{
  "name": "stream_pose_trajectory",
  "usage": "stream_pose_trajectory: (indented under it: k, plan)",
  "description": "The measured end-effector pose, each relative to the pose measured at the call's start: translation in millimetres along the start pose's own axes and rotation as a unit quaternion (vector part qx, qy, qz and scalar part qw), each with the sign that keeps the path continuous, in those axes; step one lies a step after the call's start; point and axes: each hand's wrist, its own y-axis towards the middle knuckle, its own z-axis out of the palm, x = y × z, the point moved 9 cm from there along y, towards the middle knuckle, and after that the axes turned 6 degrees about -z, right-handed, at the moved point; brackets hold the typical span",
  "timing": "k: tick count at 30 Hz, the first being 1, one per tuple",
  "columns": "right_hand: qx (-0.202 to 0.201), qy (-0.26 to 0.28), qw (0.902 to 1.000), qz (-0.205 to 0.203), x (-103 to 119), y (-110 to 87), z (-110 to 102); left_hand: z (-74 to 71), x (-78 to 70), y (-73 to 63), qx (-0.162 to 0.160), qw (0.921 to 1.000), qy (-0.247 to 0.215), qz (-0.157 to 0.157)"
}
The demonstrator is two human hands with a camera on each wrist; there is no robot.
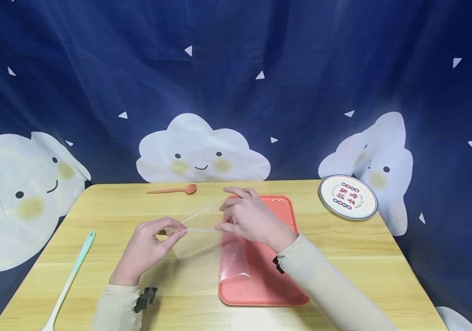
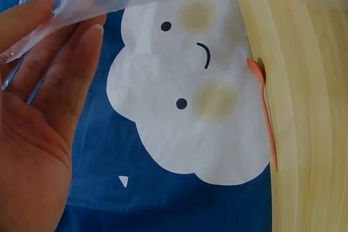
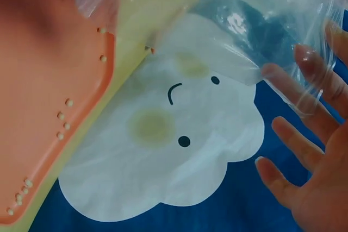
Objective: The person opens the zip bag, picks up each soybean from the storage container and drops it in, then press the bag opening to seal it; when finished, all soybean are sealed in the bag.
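A clear plastic bag (image 1: 196,246) is stretched between the two hands, its mouth edge uppermost and its lower part hanging over the table and a pink tray (image 1: 261,294). On the left side, my left hand (image 1: 142,250) pinches the bag's edge between thumb and fingers. My right hand (image 1: 252,218), above the tray, holds the opposite edge; its other fingers are spread, as the right wrist view shows. Through the film (image 3: 239,23) some of those fingertips show. Several small pale round bits (image 3: 61,116) lie along the tray's far edge.
An orange spoon (image 1: 190,189) lies near the table's back edge. A round white plate (image 1: 349,197) with printed red characters sits at the back right corner. A long pale-green-handled utensil (image 1: 74,266) lies at the left. Behind the table hangs a blue cloud-patterned curtain (image 1: 302,92).
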Motion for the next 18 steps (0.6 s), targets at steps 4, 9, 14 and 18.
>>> stream_pose_trajectory:
  k: [4,9,14,18]
  plan:
    - [-0.009,0.001,0.9999,0.008,-1,-1.0,-2,3.1,0.1,-0.3,0.008,0.9998,-0.011,0.013]
    - [0.011,0.0,0.9999,0.01,2,0.8,1,3.5,-2.0,-0.5,0.003,0.9993,-0.022,0.029]
    - [0.039,0.005,0.9992,-0.01,11,8.2,8,-3.2,-3.3,0.0,-0.017,0.9988,-0.025,0.039]
    - [0.019,0.015,0.9994,-0.026,16,16.9,4,-14.6,-2.2,0.1,-0.045,0.9982,-0.011,0.037]
